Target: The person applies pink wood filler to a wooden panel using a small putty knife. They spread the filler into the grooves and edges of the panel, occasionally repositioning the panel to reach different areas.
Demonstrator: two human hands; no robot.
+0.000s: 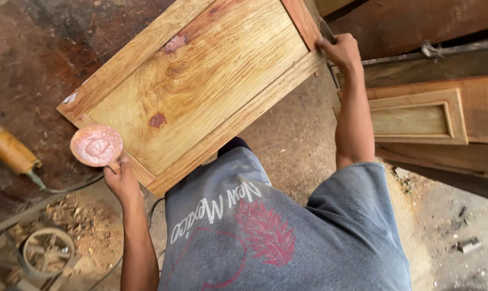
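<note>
A honey-yellow wooden panel (201, 81) with streaky grain carries reddish-pink filler patches (157, 119); the round dish (96, 145) is pink.

A dark, reddish-brown stained tabletop (33, 59) fills the upper left, worn and blotchy. Below it the dusty earthen floor (303, 145) runs pale grey-brown, with wood chips and shavings (87, 215) heaped at the lower left beside a small spoked metal wheel (47, 250). At the right, framed wooden door panels (416, 116) lean stacked against darker planks (416, 21). Soft, even daylight falls over everything, without hard shadows.
</note>
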